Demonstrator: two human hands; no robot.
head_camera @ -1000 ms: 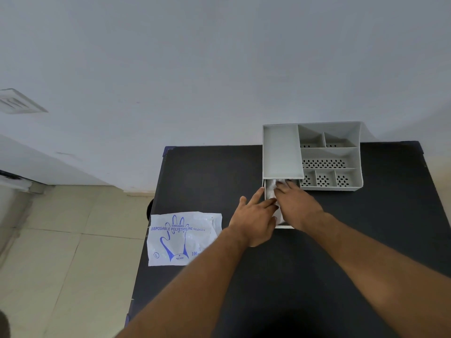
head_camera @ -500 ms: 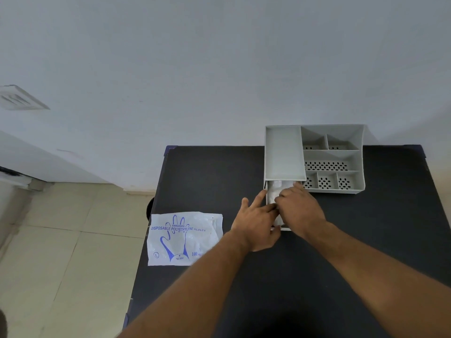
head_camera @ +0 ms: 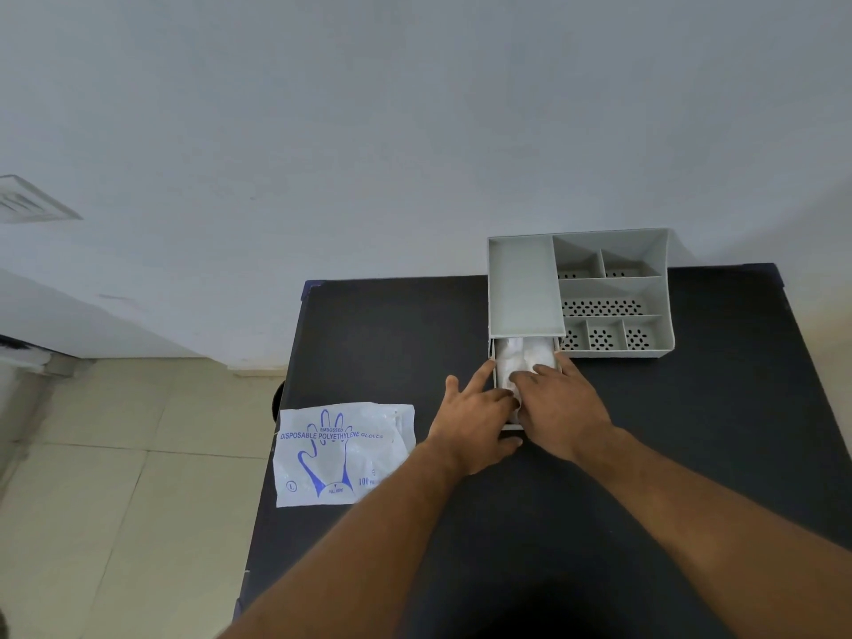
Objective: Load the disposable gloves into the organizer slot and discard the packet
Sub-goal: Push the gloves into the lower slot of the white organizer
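A grey organizer (head_camera: 613, 288) stands at the back of the black table (head_camera: 645, 454), its drawer pulled out toward me at the left. A wad of clear disposable gloves (head_camera: 525, 357) lies in the drawer. My right hand (head_camera: 560, 408) rests flat on the near part of the gloves, fingers spread. My left hand (head_camera: 475, 422) lies against the drawer's left wall, index finger along its rim. The white glove packet (head_camera: 341, 454) with blue print lies flat at the table's left edge, apart from both hands.
The organizer's right half has several small perforated compartments (head_camera: 604, 336). A white wall rises behind the table. Tiled floor (head_camera: 115, 500) lies to the left, and a dark round object (head_camera: 276, 401) peeks out below the table's left edge.
My right hand has drawn back toward me, so more of the gloves shows in the drawer. My left hand stays at the drawer's left side. The packet has not moved.
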